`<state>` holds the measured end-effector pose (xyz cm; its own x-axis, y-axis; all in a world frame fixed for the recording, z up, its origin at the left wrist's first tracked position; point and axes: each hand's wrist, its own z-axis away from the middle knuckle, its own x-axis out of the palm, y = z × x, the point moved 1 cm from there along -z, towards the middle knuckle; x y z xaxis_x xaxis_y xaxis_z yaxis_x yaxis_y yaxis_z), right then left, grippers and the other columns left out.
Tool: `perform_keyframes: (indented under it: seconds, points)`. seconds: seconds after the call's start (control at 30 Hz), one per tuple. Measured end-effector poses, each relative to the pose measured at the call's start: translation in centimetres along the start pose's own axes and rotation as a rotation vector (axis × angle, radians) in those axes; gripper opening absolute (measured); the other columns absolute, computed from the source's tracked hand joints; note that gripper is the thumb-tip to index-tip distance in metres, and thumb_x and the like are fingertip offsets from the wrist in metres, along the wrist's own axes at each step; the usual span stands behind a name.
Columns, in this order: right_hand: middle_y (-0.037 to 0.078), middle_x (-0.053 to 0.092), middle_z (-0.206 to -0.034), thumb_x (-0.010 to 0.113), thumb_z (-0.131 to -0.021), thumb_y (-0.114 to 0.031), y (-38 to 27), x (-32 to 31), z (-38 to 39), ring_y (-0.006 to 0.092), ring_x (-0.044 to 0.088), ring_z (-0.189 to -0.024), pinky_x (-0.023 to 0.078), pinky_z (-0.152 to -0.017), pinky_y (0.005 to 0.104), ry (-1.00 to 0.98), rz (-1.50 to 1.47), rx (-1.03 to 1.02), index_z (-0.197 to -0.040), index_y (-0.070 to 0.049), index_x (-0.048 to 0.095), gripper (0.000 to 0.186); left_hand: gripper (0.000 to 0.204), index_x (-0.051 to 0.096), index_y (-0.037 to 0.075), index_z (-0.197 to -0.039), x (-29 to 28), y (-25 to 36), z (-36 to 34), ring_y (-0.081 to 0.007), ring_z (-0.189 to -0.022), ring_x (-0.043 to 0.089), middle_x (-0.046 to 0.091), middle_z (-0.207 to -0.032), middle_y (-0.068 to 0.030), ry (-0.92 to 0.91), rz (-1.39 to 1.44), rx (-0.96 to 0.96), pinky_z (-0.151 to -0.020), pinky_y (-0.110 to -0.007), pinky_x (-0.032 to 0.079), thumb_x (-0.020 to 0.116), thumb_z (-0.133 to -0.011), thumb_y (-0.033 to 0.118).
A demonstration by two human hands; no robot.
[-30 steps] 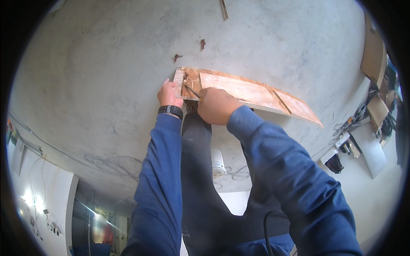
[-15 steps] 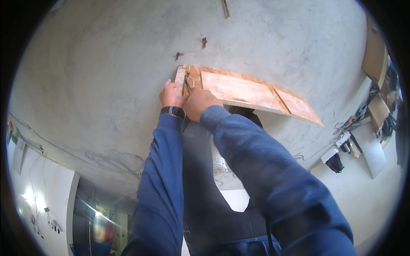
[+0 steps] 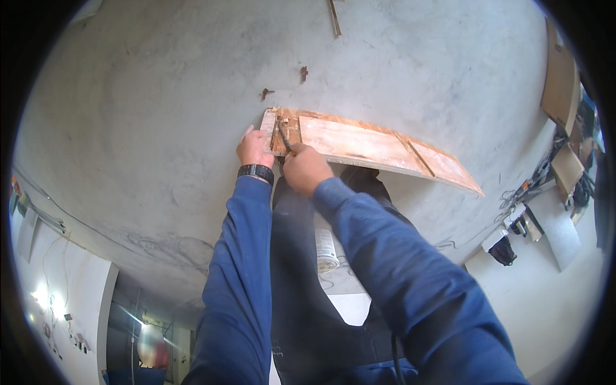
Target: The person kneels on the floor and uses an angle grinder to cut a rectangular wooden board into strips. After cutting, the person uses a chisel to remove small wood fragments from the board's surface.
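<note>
A long wooden board (image 3: 359,140) lies across my knees, its pale facing bordered by rough orange-brown wood. Around its left end my left hand (image 3: 254,149) is closed, thumb up along the edge. My right hand (image 3: 307,169) is closed around a slim, dark hand tool (image 3: 284,135); the handle is hidden in the fist and the exact kind is unclear. The tool's shaft points away from me over a bare brown recess (image 3: 294,128) near the board's left end. A small light chip (image 3: 286,120) shows by its tip.
Beyond the board, two small reddish-brown pieces (image 3: 304,74) and a thin strip (image 3: 335,18) lie on the grey concrete floor (image 3: 167,96). A white cylindrical container (image 3: 326,251) stands between my legs. Boards (image 3: 559,86) and cables line the right side.
My right hand has drawn back toward me, uncovering more of the tool's shaft and the recess. The left hand keeps its hold on the board's end. The view has shifted slightly.
</note>
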<state>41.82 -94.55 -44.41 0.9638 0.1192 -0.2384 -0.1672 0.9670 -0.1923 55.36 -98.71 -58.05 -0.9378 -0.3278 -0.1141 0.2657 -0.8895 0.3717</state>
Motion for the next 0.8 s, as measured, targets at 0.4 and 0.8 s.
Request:
perform_keyframes:
  seconds: [0.4, 0.8]
  points:
    - [0.025, 0.078, -0.097, 0.058, -0.09, -0.012, -5.3, -6.8, -1.6, 0.0354, 0.079, -0.09, 0.061, -0.08, 0.0425, -0.426, 0.561, -0.159, -0.106, 0.006, 0.075, 0.03, 0.076, 0.038, 0.003, -0.16, -0.3, 0.0, 0.5, -0.0354, -0.122, 0.063, 0.057, -0.139, -0.0181, -0.062, -0.02, -0.065, -0.1, -0.048, 0.055, 0.058, -0.087, 0.002]
    - [0.031, 0.074, -0.115, 0.06, -0.092, -0.02, -3.4, -2.3, -3.0, 0.0422, 0.073, -0.111, 0.057, -0.097, 0.0453, -0.223, 0.328, -0.027, -0.118, 0.003, 0.074, 0.038, 0.069, 0.051, -0.007, -0.149, 0.2, -0.1, 0.9, -0.0389, -0.11, 0.068, 0.062, -0.132, -0.026, -0.008, 0.045, -0.03, -0.094, -0.048, 0.058, 0.06, -0.081, -0.005]
